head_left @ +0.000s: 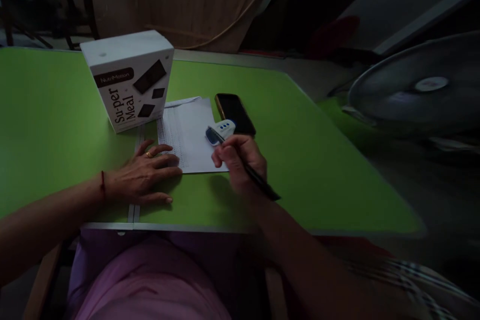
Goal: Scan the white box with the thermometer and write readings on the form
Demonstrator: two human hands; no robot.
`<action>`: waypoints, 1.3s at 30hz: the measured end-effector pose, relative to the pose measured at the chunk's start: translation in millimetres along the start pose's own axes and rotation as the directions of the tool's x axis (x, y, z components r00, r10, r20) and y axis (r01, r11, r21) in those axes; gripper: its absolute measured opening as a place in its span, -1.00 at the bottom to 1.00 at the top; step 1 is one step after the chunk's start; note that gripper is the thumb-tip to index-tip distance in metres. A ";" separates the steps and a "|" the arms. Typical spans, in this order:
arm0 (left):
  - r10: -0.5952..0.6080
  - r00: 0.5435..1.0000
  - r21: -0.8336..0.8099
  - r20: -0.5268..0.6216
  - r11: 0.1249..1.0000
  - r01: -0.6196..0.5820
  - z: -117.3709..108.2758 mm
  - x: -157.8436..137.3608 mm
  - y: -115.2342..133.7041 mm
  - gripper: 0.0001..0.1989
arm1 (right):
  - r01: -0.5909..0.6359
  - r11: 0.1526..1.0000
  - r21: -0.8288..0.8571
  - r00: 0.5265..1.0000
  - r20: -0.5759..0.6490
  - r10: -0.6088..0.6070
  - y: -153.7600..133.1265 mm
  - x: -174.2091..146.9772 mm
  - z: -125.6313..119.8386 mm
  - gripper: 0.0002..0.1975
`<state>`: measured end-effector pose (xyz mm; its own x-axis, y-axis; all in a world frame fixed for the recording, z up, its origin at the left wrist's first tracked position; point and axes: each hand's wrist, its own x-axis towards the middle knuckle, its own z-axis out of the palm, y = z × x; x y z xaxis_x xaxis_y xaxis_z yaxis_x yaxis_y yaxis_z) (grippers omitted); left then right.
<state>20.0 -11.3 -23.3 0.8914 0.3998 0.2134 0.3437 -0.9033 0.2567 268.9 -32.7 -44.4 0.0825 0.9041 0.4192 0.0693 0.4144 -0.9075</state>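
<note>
My left hand (148,175) lies with fingers spread on the table, its fingertips on the lower left edge of a white sheet of paper (197,132). Rows of small handwriting fill the paper's left part; the right part is blank. A black pen (262,184) is gripped in my right hand (243,157), held above the paper's right edge, its back end slanting down toward me. I cannot tell whether its tip touches anything. Just beyond those fingers is a small white and blue object (226,127) with three blue dots, partly hidden. A dark phone (236,111) in a brownish case lies beside it.
A white box (131,80) printed "Su-per Meal" stands at the paper's upper left. Everything rests on a green table (318,175) with a metal seam and edge. A large round fan (420,85) is to the right, beyond the table. Wooden panelling is behind.
</note>
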 end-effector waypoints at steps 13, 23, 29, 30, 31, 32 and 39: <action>-0.009 0.999 -0.021 0.051 1.000 0.010 -2.6 3.0 1.4 -0.43 | -0.167 0.919 -0.357 0.982 0.019 0.186 -6.9 -17.0 12.6 -0.93; -0.003 0.999 -0.022 0.048 1.000 0.004 -0.4 2.4 0.2 -0.41 | -0.096 0.909 -0.405 0.985 0.090 0.144 -7.8 -17.7 15.7 -0.89; 0.006 0.999 -0.023 0.051 1.000 -0.004 0.3 2.4 0.2 -0.41 | -0.067 0.903 -0.425 0.983 0.127 0.132 -6.2 -18.1 15.2 -0.89; 0.007 0.999 -0.026 0.049 1.000 -0.006 0.4 2.5 0.2 -0.41 | -0.070 0.902 -0.425 0.982 0.131 0.138 -6.2 -18.1 15.2 -0.89; 0.007 0.999 -0.029 0.048 1.000 -0.005 0.5 2.6 0.1 -0.41 | -0.073 0.902 -0.425 0.980 0.137 0.144 -6.2 -18.1 15.1 -0.89; 0.006 0.999 -0.032 0.047 0.999 -0.005 0.6 2.7 0.1 -0.41 | -0.075 0.902 -0.426 0.979 0.142 0.148 -6.3 -18.0 15.0 -0.89; 0.006 0.999 -0.035 0.044 0.999 -0.005 0.6 2.5 -0.5 -0.41 | -0.099 0.901 -0.422 0.973 0.147 0.176 -7.3 -16.7 14.7 -0.91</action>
<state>22.2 -9.9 -23.5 0.9056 0.3869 0.1735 0.3291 -0.8993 0.2880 252.4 -49.3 -45.2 -0.0540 0.9681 0.2445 0.4741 0.2404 -0.8470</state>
